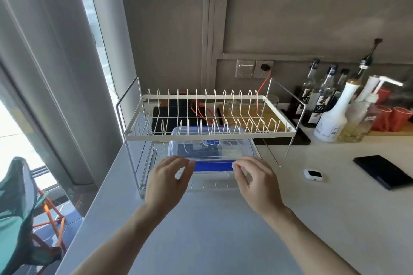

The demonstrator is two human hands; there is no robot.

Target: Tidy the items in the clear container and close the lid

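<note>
A clear container (211,148) with a blue-trimmed lid sits on the lower level of a white wire dish rack (207,116), under its upper shelf. The lid lies on top of it, and dark and pale items show dimly through the plastic. A blue latch flap (213,165) runs along its near edge. My left hand (167,182) has its curled fingers at the near left corner of the container. My right hand (254,182) has its fingers curled at the near right corner. Whether either hand grips the flap or only touches it is unclear.
The rack stands on a pale counter (223,230). To the right lie a small white device (312,174) and a black flat case (383,172). Bottles (335,114) and red cups (393,117) crowd the back right. The counter's left edge drops toward a window and a chair.
</note>
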